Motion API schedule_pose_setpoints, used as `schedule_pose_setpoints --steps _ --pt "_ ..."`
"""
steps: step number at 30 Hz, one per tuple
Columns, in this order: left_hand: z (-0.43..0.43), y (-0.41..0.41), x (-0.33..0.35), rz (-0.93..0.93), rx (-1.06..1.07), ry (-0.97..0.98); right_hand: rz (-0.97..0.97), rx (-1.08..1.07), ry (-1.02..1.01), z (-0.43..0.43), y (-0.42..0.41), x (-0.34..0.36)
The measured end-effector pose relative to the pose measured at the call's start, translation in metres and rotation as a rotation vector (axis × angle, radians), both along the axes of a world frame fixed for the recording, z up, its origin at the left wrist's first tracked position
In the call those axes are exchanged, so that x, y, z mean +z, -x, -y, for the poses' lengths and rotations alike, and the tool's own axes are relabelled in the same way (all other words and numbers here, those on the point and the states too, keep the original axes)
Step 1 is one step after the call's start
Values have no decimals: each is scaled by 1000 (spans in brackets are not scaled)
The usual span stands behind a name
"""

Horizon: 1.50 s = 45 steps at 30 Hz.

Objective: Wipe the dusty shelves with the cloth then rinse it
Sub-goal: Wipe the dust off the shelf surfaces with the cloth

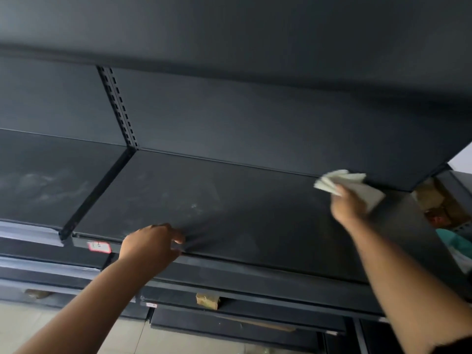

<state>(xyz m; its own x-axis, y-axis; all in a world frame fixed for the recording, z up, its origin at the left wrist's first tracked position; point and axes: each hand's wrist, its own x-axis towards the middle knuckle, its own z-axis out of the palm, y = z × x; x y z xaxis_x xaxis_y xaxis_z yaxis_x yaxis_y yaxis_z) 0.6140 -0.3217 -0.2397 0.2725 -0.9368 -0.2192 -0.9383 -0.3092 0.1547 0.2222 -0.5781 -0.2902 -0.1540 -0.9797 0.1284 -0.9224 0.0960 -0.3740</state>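
Observation:
A dark metal shelf [255, 215] runs across the view, with pale dust smears near its middle and left. My right hand [350, 205] presses a pale folded cloth [342, 181] onto the far right rear corner of the shelf, by the back panel. My left hand [150, 242] rests on the shelf's front edge, fingers curled over the lip and holding nothing else. The neighbouring shelf section [43, 185] on the left shows heavier dust marks.
A slotted upright post [118, 106] divides the two sections. Another shelf [229, 34] hangs close overhead. A red-bordered price tag [99, 246] sits on the front lip. Lower shelves hold a small brown box [207, 300]. Cartons [439, 200] lie beyond the right end.

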Motion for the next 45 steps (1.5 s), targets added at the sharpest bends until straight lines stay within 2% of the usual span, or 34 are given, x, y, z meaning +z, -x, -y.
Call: schedule_pose_setpoints --steps 3,6,7,8,9,11,13,14,15,17,19,21,24,26,28,30,33,36,39,41,42,43,45 --pt "0 0 -2 -21 13 6 -7 329 37 -7 -128 -1" --pt "-2 -2 -5 -33 21 18 61 549 132 -32 -240 9" --pt "-2 -3 -6 -41 20 20 102 598 92 -40 -267 10" --pt "-1 -3 -6 -50 16 20 215 618 -21 -47 -289 14" --pt "-1 -3 -6 -56 10 20 412 609 -160 -54 -306 20" --pt "0 -4 -5 -49 -5 23 907 511 -396 -65 -325 36" --pt "-2 -3 -4 -36 -18 25 1296 372 -388 -69 -325 54" --pt "-3 -3 -4 -37 -26 21 1425 306 -351 -69 -316 64" --pt "-4 -3 -4 -41 -35 14 1514 246 -321 -68 -302 72" --pt "-5 -6 -4 -60 -46 4 1574 161 -250 -69 -260 86" --pt "-7 -9 -4 -83 -65 -8 1520 109 -115 -71 -212 94" --pt "-9 -15 -5 -106 -92 -27 1346 65 76 -78 -164 96" --pt "-12 -29 -6 -144 -131 -43 743 13 262 -106 -103 87" --pt "-16 -38 -7 -199 -151 -31 454 -26 219 -129 -71 67" --pt "-22 -49 -8 -282 -118 19 303 -86 106 -152 -56 44" --pt "-29 -64 -10 -274 -64 94 156 -94 36 -173 -62 24" --pt "-40 -90 -12 -131 -31 162 43 -45 122 -193 -105 9" --pt "-48 -116 -12 -34 -18 166 33 78 172 -210 -185 5" --pt "-55 -137 -14 5 -7 137 57 227 133 -229 -278 2" --pt "-58 -147 -13 12 -14 99 243 316 59 -236 -333 4" --pt "-58 -150 -11 15 -29 79 470 338 -18 -238 -356 10" --pt "-57 -153 -8 16 -49 60 776 327 -114 -239 -374 18" --pt "-56 -156 -3 10 -96 35 1365 170 -246 -235 -394 38"
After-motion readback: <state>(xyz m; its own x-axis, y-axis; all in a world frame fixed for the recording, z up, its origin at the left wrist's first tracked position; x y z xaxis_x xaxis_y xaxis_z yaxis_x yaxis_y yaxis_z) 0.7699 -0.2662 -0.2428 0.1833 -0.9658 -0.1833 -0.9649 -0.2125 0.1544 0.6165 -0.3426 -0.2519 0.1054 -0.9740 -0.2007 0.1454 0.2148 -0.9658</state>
